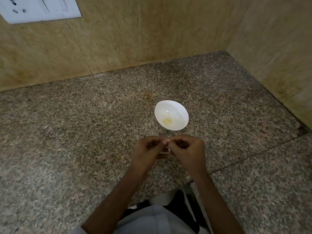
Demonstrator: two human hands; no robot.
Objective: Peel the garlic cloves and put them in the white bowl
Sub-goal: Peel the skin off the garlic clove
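Note:
A white bowl (pixel 171 115) stands on the speckled granite counter, just beyond my hands. At its bottom lies a small heap of pale yellow peeled garlic (pixel 167 121). My left hand (pixel 148 152) and my right hand (pixel 186 152) meet in front of the bowl with their fingers curled. Between their fingertips they pinch a small white garlic clove (pixel 167 141), mostly hidden by the fingers. Bits of white skin (pixel 164 153) show below the hands.
The granite counter (pixel 84 132) runs into a corner of beige stone walls at the back and right. A white switch plate (pixel 38 9) is mounted on the wall at the top left. The counter's front edge (pixel 168 191) lies just under my forearms.

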